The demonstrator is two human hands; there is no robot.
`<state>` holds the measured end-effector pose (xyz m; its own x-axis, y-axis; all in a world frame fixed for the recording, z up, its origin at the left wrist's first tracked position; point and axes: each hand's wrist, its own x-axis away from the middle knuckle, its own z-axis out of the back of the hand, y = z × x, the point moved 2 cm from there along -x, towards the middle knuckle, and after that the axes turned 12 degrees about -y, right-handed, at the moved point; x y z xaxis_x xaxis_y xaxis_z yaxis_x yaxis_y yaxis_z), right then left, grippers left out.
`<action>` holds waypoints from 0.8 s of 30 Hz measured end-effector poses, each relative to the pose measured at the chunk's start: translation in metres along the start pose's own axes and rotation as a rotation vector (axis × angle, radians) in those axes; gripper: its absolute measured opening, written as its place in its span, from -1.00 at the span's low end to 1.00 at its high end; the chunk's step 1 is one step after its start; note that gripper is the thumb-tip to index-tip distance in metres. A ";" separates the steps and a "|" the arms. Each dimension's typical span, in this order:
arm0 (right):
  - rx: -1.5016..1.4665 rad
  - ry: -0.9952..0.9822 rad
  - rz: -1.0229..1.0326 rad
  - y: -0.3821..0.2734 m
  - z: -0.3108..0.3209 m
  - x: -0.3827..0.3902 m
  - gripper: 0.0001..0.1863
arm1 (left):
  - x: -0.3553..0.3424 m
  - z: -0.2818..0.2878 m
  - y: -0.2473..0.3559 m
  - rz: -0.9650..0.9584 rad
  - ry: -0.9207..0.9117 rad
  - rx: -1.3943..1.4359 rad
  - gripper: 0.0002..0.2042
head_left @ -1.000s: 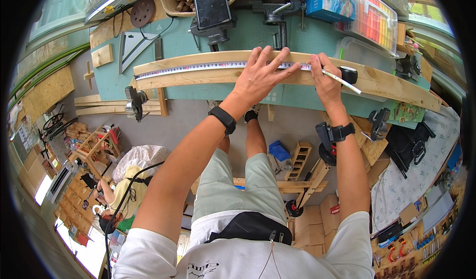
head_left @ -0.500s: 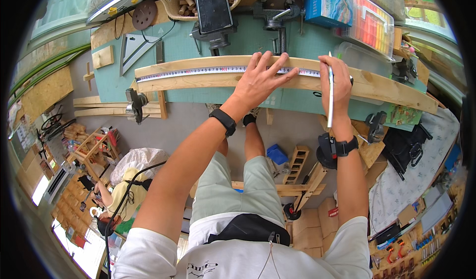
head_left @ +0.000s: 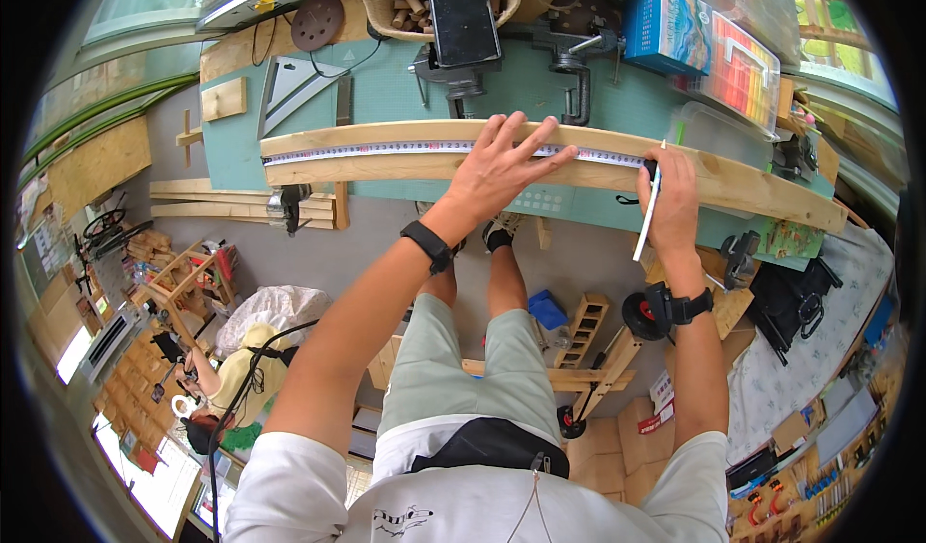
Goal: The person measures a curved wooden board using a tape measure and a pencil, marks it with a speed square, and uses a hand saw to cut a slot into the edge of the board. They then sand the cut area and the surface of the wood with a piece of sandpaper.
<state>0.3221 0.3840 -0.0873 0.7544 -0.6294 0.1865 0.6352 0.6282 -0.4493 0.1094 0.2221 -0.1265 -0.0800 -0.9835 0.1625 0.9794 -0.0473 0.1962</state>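
Note:
A long pale wooden board [head_left: 772, 196] lies across the green-topped workbench. A white tape measure blade [head_left: 405, 148] runs along it from the board's left end to a dark tape case [head_left: 652, 169]. My left hand [head_left: 497, 167] rests with spread fingers over the blade and board, near the middle. My right hand [head_left: 672, 201] is closed on a slim white pencil [head_left: 649, 217], just right of the case and partly covering it. The pencil is tilted, its upper tip over the board.
A metal set square [head_left: 289, 90], a phone-like black slab [head_left: 463, 22], a vise [head_left: 574, 56], a blue box [head_left: 667, 27] and a clear case of coloured sticks [head_left: 738, 70] lie behind the board. A clamp [head_left: 287, 207] grips the bench's front edge. Another person [head_left: 236, 379] is at lower left.
My right hand has moved right and nearer to me with the pencil, uncovering more of the blade and the case. My left hand stays spread on the blade. The view has shifted slightly.

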 end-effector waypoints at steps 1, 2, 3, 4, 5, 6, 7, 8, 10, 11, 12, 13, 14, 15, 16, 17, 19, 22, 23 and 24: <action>-0.019 -0.025 0.007 -0.007 -0.004 -0.001 -0.74 | 0.009 0.001 -0.007 0.010 -0.018 -0.005 -0.20; -0.041 -0.050 0.018 -0.015 -0.009 -0.003 -0.73 | 0.019 -0.001 -0.016 0.024 -0.037 -0.014 -0.18; -0.074 -0.096 0.008 -0.025 -0.012 -0.004 -0.70 | 0.027 -0.002 -0.025 0.023 -0.023 0.032 -0.15; -0.077 -0.094 0.012 -0.033 -0.016 -0.007 -0.70 | 0.035 -0.004 -0.034 0.025 -0.023 0.027 -0.15; -0.085 -0.104 0.034 -0.039 -0.022 -0.007 -0.67 | 0.041 -0.005 -0.041 0.031 -0.036 0.007 -0.14; -0.091 -0.116 0.055 -0.045 -0.028 -0.008 -0.65 | 0.046 -0.007 -0.046 0.037 -0.048 -0.012 -0.13; -0.074 -0.120 0.054 -0.051 -0.031 -0.009 -0.60 | 0.049 -0.009 -0.049 0.044 -0.051 0.009 -0.11; -0.075 -0.121 0.059 -0.054 -0.033 -0.009 -0.60 | 0.050 -0.009 -0.050 0.049 -0.051 0.008 -0.11; -0.078 -0.146 0.068 -0.057 -0.036 -0.010 -0.60 | 0.052 -0.008 -0.051 0.062 -0.019 0.020 -0.14; -0.076 -0.124 0.097 -0.056 -0.035 -0.010 -0.62 | 0.053 -0.007 -0.050 0.065 -0.015 0.024 -0.14; -0.070 -0.127 0.100 -0.057 -0.036 -0.009 -0.62 | 0.055 -0.005 -0.051 0.094 -0.030 0.091 -0.18; -0.138 -0.134 0.104 -0.058 -0.035 -0.007 -0.64 | 0.058 -0.004 -0.051 0.122 -0.045 0.158 -0.21; -0.208 -0.139 0.110 -0.061 -0.033 -0.007 -0.66 | 0.061 -0.003 -0.051 0.124 -0.041 0.159 -0.21; -0.217 -0.091 0.148 -0.069 -0.034 -0.004 -0.69 | 0.065 0.001 -0.054 0.137 0.053 0.202 -0.28; -0.216 -0.091 0.152 -0.076 -0.034 -0.003 -0.69 | 0.071 0.005 -0.057 0.149 0.147 0.243 -0.35; -0.239 -0.088 0.154 -0.084 -0.033 -0.002 -0.69 | 0.079 0.008 -0.062 0.149 0.148 0.243 -0.35; -0.255 -0.060 0.167 -0.098 -0.035 0.002 -0.69 | 0.094 0.012 -0.074 0.215 0.015 0.135 -0.47; -0.399 -0.111 0.148 -0.132 -0.042 0.010 -0.66 | 0.099 0.044 -0.056 0.128 -0.007 0.084 -0.54; -0.439 -0.150 0.149 -0.143 -0.049 0.015 -0.64 | 0.098 0.052 -0.041 0.113 -0.081 0.109 -0.53; -0.459 -0.167 0.129 -0.149 -0.055 0.020 -0.62 | 0.096 0.057 -0.027 0.124 -0.085 0.102 -0.53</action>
<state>0.2336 0.2526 -0.0646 0.8619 -0.4548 0.2242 0.4249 0.4066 -0.8088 0.0652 0.1392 -0.0609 0.0211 -0.9620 0.2721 0.9593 0.0961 0.2655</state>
